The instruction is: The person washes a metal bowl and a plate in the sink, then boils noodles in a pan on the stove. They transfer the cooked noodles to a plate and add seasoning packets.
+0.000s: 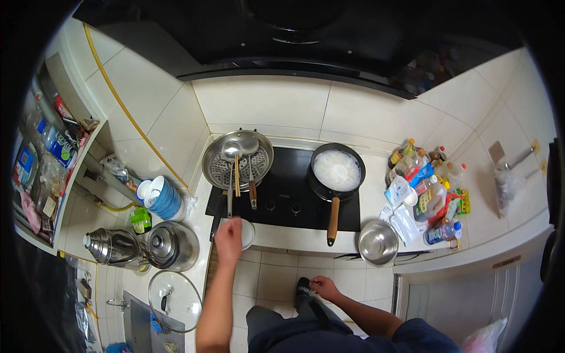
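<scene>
My left hand [229, 236] is at the counter's front edge, fingers curled at the handle end of a metal ladle [231, 151]; I cannot tell whether it grips the ladle. A white bowl or dish [247, 234] shows partly behind that hand. The ladle, wooden chopsticks [237, 176] and a wooden-handled spatula [253, 185] lie across a steamer rack in a steel pan [212, 172] on the left of the black cooktop [282, 176]. On the right burner a dark saucepan [334, 194] holds white, foamy liquid. My right hand [324, 287] hangs over the floor, fingers curled, contents unclear.
A steel bowl [378, 242] sits right of the cooktop, near bottles [430, 200] and packets. To the left stand stacked blue bowls [165, 198], a steel kettle [172, 247], a thermos [112, 247] and a glass lid [175, 300] beside the sink. The range hood [291, 75] hangs above.
</scene>
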Motion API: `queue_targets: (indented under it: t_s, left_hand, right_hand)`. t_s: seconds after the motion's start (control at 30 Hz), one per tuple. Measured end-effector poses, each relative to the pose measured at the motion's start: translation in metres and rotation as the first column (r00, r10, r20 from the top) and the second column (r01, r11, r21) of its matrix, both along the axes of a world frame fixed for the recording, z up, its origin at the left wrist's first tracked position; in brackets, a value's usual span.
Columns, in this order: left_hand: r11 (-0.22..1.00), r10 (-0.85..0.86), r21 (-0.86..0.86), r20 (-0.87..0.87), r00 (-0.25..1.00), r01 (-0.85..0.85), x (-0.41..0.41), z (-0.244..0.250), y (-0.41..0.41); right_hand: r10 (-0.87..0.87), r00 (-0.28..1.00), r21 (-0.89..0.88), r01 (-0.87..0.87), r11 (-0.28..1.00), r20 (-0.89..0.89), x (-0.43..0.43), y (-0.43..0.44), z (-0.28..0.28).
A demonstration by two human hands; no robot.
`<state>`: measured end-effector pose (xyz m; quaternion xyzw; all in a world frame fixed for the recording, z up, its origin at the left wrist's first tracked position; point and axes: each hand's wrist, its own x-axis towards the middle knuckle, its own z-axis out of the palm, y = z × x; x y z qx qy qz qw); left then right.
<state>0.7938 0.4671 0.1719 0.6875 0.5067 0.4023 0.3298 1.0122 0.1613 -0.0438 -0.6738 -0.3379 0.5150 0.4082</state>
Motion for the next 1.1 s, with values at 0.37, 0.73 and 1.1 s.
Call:
queue_targets:
  t_s: [0.37, 0.73, 1.1]
  left_hand:
    - [0.982, -0.177, -0.189, -0.897, 0.406, 0.009, 0.089, 0.005, 0.206]
    - [0.818, -0.447, -0.435, -0.072, 0.891, 0.375, 0.077, 0.018, 0.209]
    - [0.014, -0.182, -0.495, 0.853, 0.489, 0.869, 0.206, 0.001, -0.059]
  right_hand:
    - [-0.398, 0.917, -0.150, 0.388, 0.909, -0.039, 0.039, -0.051, 0.036]
    - [-0.675, 0.723, 0.248, 0.633, 0.733, 0.149, 0.018, -0.013, 0.135]
    - [-0.303, 0.408, 0.471, -0.416, 0.778, 0.861, 0.098, 0.148, 0.267]
